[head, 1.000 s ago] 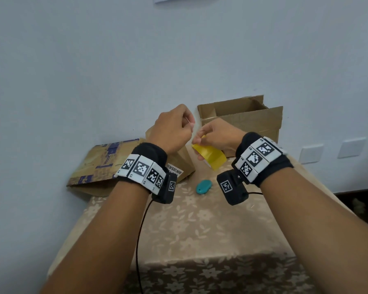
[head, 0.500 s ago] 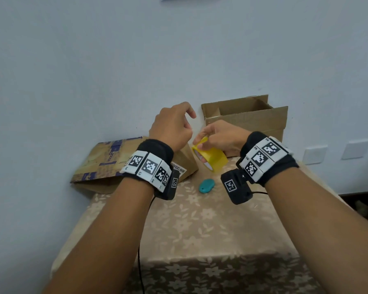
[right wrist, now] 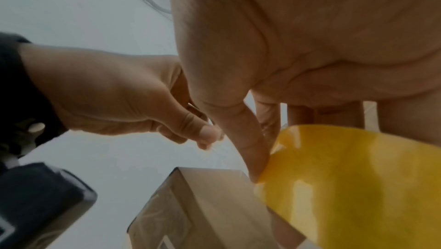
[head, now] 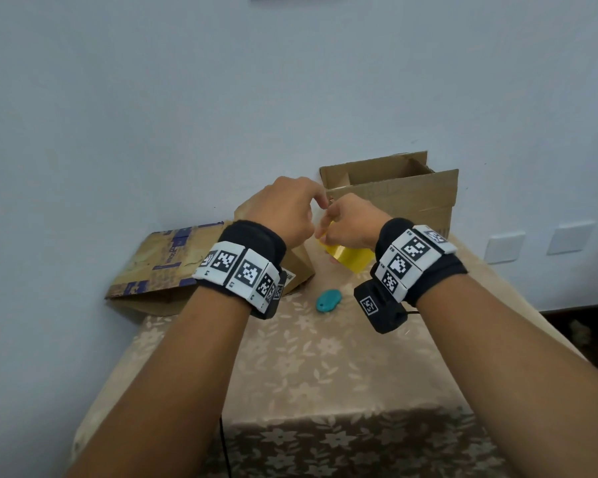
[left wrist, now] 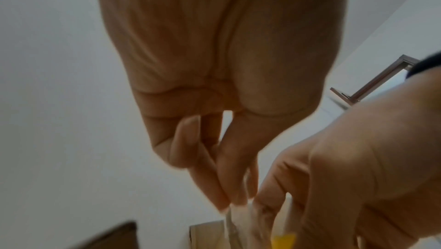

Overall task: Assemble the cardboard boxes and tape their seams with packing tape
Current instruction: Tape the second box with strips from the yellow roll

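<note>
Tape roll (head: 351,257): glossy yellow. Open cardboard box (head: 404,196): plain brown. Flattened box (head: 159,263): tan with blue print. Small oval object (head: 328,300): teal. Tabletop (head: 325,367) cloth: beige, pale floral pattern. Wristbands (head: 246,267): black with black-and-white square markers. Wall (head: 187,98): pale blue-grey.

Domestic room. Floral cloth (head: 325,357) over the surface; painted wall (head: 187,115) with sockets (head: 504,248). Boxes (head: 394,191) stacked against it.
</note>
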A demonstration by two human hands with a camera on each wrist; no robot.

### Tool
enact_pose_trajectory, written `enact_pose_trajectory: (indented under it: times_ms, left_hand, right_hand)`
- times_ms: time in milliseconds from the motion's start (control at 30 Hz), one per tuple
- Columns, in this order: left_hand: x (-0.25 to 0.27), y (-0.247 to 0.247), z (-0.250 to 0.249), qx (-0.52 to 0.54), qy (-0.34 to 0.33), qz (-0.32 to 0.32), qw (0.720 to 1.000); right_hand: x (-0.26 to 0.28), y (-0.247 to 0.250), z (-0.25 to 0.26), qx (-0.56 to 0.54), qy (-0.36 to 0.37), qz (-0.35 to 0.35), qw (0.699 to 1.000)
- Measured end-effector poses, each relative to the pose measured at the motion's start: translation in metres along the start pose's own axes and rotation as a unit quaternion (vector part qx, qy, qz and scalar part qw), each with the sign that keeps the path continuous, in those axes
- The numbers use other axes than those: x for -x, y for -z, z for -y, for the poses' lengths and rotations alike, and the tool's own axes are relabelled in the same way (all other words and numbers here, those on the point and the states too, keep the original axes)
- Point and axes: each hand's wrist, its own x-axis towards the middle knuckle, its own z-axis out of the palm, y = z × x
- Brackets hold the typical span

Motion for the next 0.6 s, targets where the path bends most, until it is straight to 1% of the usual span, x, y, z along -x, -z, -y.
enact_pose_trajectory:
  times_ms: [100, 233, 333, 500, 533, 600]
  left_hand:
    - [-0.003, -0.003, 0.003, -0.007, 0.013, 0.024, 1.000]
    - [-0.007, -0.002, 0.012, 0.007, 0.037, 0.021, 0.999]
    - [-0.008, 0.001, 0.015, 0.028, 0.056, 0.022, 0.998]
    - [-0.008, 0.002, 0.013, 0.065, 0.070, -0.022, 0.995]
    - [-0.007, 0.001, 0.013, 0.070, 0.069, -0.030, 0.995]
    - [-0.006, -0.001, 0.012, 0.077, 0.068, -0.045, 0.994]
  right_hand:
    - [0.002, -0.001, -0.002, 0.010, 0.000, 0.009, 1.000]
    - [0.001, -0.001, -0.007, -0.038, 0.006, 0.052, 0.998]
    - [-0.002, 0.001, -0.010, -0.081, 0.007, 0.055, 0.995]
    - [-0.006, -0.001, -0.017, -0.131, 0.008, 0.042, 0.990]
    - [-0.005, -0.001, -0.018, -0.151, 0.003, 0.051, 0.987]
    - [-0.004, -0.002, -0.020, -0.209, -0.011, 0.091, 0.974]
